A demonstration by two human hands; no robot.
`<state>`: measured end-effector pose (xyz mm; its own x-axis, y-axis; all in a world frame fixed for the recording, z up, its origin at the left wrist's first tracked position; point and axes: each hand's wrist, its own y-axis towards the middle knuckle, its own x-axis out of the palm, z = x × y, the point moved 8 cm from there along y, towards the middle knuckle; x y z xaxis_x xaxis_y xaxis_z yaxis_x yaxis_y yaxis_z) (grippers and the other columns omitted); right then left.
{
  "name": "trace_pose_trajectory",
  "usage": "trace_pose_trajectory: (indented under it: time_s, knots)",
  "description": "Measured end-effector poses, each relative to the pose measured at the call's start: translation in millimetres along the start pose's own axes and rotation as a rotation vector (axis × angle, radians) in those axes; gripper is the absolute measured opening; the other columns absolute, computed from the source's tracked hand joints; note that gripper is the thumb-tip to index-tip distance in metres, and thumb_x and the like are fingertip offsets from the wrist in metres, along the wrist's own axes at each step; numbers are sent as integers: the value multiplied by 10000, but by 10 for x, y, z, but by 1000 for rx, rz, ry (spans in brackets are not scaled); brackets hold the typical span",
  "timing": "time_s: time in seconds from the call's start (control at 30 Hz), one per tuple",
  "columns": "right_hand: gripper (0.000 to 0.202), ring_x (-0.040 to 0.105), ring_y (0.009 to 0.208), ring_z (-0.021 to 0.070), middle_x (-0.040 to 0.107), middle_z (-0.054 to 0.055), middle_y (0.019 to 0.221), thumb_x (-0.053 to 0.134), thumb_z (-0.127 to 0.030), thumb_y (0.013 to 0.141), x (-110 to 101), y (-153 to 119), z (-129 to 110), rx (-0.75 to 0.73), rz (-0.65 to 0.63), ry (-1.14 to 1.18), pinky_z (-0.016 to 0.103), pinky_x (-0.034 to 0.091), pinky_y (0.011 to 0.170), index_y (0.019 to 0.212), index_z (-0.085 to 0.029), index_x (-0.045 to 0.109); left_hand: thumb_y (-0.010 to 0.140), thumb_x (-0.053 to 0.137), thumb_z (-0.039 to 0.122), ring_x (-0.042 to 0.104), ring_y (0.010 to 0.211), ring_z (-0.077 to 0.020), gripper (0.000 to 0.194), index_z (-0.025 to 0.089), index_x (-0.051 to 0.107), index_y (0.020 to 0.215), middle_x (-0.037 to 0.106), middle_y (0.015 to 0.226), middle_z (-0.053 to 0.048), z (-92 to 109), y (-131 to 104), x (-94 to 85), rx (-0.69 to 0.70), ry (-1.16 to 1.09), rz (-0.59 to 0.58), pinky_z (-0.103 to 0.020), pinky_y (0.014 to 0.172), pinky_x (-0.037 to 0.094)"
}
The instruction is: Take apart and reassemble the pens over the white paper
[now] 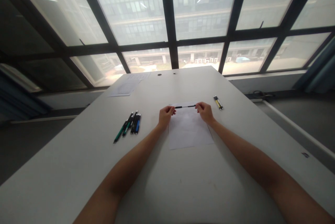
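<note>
A black pen with a pale middle section (185,106) is held level between my two hands, over the far part of a white paper sheet (190,131). My left hand (166,115) pinches its left end, and my right hand (204,111) pinches its right end. Left of the paper lies a group of several pens (131,123), black, green and blue. Beyond my right hand, two pens (218,102), one with a yellow barrel, rest side by side.
The white table (104,168) reaches toward large windows. More printed papers (127,86) lie at its far left. Two small dark round spots sit near the far edge. A small dark mark (305,155) is near the right edge.
</note>
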<state>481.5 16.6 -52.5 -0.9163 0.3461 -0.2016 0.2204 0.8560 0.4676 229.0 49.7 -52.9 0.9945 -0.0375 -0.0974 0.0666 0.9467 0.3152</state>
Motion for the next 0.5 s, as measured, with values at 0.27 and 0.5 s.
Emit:
trace_pose_trajectory:
  time_s: [0.27, 0.5]
  knots:
    - [318, 525, 495, 132, 572, -4, 534, 553, -435, 867, -6, -3, -29, -9, 2, -19, 247, 404, 510, 716, -174, 653, 789, 689, 484, 593, 591, -137, 343, 146, 702, 729, 681, 676, -58, 8, -2, 3, -5, -10, 8, -263, 582, 465]
    - [321, 524, 495, 132, 571, -1, 536, 553, -435, 870, -5, -9, -36, -6, -1, -19, 249, 408, 513, 712, -173, 653, 794, 684, 495, 588, 585, -138, 353, 151, 700, 718, 680, 668, -58, -4, 2, -3, -3, 0, 0, -265, 580, 464]
